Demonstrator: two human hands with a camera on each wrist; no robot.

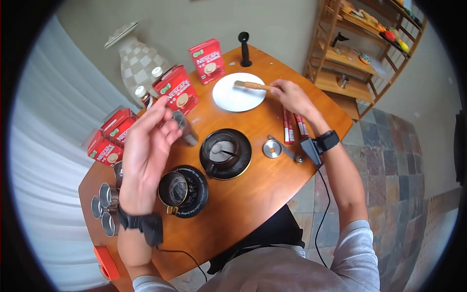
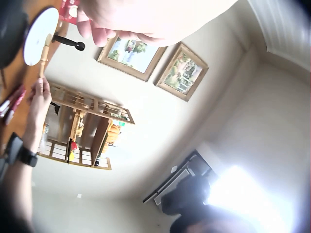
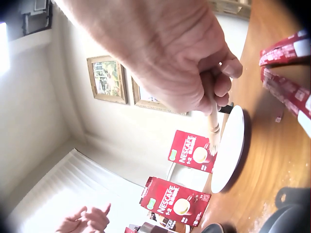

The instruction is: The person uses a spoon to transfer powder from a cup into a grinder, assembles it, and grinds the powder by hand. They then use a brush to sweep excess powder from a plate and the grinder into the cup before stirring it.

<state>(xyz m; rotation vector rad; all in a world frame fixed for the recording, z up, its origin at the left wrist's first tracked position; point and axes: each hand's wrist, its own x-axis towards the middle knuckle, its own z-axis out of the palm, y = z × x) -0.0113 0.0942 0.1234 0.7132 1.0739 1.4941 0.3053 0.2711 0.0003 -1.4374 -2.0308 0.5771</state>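
Note:
My right hand (image 1: 292,99) grips the wooden handle of a brush (image 1: 255,86). The bristles are at the white plate (image 1: 238,100), overlapping its upper part in the head view. Raised over the table's left side is my left hand (image 1: 148,138), its fingers loosely bent and nothing in them. A grey tumbler (image 1: 187,132) stands just beyond its fingertips in the head view. Closer to my body are a black cup (image 1: 212,168) of pale powder with a dark-handled spoon in it, on a black saucer (image 1: 244,160), and a second black cup (image 1: 172,190) with a gold handle.
Red Nescafe boxes (image 1: 206,61) line the far and left sides, with bottles (image 1: 141,92) among them. Red sachets (image 1: 288,127) and a metal disc-shaped part (image 1: 272,149) lie at right. Several metal cups (image 1: 108,224) stand at left. A black upright tool (image 1: 244,48) stands behind the plate.

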